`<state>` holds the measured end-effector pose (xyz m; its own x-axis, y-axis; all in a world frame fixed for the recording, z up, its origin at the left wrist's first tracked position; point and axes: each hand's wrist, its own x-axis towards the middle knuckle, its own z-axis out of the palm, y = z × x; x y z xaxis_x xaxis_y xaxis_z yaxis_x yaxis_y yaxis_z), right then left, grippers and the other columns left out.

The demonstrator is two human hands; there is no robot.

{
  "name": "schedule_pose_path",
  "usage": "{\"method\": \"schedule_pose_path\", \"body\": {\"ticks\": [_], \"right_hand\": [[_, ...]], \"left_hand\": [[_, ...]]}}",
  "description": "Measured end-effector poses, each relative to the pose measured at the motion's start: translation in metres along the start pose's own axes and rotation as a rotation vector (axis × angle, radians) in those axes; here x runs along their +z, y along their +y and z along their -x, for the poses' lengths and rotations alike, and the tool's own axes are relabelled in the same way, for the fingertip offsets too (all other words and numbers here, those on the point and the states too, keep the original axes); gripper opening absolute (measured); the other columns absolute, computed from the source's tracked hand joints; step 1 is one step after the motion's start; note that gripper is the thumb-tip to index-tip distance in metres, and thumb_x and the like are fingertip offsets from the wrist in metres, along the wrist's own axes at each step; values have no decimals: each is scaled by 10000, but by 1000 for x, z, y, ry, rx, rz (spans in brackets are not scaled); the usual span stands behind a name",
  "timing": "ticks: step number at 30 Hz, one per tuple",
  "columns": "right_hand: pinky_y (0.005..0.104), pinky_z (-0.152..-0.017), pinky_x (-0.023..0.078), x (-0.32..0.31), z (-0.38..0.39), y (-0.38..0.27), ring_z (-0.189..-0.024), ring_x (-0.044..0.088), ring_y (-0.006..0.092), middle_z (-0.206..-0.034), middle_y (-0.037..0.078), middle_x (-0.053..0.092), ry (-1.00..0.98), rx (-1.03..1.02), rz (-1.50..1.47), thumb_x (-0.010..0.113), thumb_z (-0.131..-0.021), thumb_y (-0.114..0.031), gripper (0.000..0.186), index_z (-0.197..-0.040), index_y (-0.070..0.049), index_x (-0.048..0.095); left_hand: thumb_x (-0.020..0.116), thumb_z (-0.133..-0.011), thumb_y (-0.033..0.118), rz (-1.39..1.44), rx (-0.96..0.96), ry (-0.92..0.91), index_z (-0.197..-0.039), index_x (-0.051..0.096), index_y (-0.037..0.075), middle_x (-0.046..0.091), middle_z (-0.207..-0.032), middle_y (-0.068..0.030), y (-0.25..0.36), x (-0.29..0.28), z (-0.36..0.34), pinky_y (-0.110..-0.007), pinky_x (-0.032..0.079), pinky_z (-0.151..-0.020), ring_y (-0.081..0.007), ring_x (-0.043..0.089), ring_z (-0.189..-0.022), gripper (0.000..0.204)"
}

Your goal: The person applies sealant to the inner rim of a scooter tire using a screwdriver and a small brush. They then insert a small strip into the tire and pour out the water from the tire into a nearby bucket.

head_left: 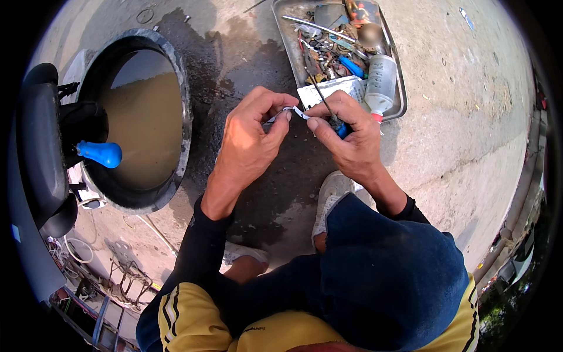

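A small white strip (300,112) is stretched between my two hands in front of my knees. One end is pinched by thumb and finger of my left hand (249,132), and a thin dark edge shows there; the fingers hide the rest. The opposite end sits in the pinch of my right hand (355,138). That same hand also keeps a screwdriver (341,128) tucked among its fingers, its blue and black handle partly covered and its thin dark shaft pointing up and away. What the strip is made of I cannot make out.
Beyond my right hand stands a metal tray (401,88) of mixed tools and small parts, with a clear bottle (380,85) lying in it. On the left, a black tub (186,117) holds murky water beside a black seat-like object (44,144) and a blue knob (99,154).
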<state>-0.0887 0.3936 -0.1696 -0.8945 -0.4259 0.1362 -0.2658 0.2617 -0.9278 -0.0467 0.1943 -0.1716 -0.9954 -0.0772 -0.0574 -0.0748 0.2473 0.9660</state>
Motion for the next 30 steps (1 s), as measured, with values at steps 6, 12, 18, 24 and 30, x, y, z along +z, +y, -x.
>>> {"method": "schedule_pose_path", "body": {"ticks": [6,12,18,24,30], "right_hand": [[282,-619,440,-5,4,-8,-671,574,105,-730,24,618,10,339,-141,750,-919,-76,99,-991,-9,759],[231,-519,399,-13,9,-10,-589,501,55,-714,-4,585,149,532,-546,730,-960,-91,104,-1023,-9,733],[230,-512,433,-23,9,-2,-714,537,78,-870,42,605,131,639,-932,690,-1002,-79,114,-1081,0,667],[233,-515,415,-13,6,-5,-634,501,56,-770,-7,578,87,660,-903,719,-995,-116,121,-1063,-16,712],[222,-513,423,-16,8,-2,-660,521,60,-822,22,597,-22,630,-828,702,-1007,-98,140,-1118,-16,680]], "left_hand": [[757,-873,-59,-290,235,3,-1072,728,-17,693,-1014,-115,7,-9,0,-338,563,-734,-241,715,-869,205],[769,-856,0,-693,362,109,-1047,718,-29,651,-993,-156,-7,-23,-6,-450,552,-834,-349,661,-956,201],[753,-905,85,-865,239,133,-1033,732,-27,654,-1197,-160,-14,-40,-4,-426,552,-914,-344,656,-1042,171],[789,-881,17,-138,32,161,-1057,690,-14,634,-1323,-146,4,-18,-4,-355,554,-925,-227,670,-1046,205],[736,-977,30,480,-151,23,-1319,655,-28,705,-1208,-132,25,-4,2,-290,547,-926,-141,670,-1050,356]]}}
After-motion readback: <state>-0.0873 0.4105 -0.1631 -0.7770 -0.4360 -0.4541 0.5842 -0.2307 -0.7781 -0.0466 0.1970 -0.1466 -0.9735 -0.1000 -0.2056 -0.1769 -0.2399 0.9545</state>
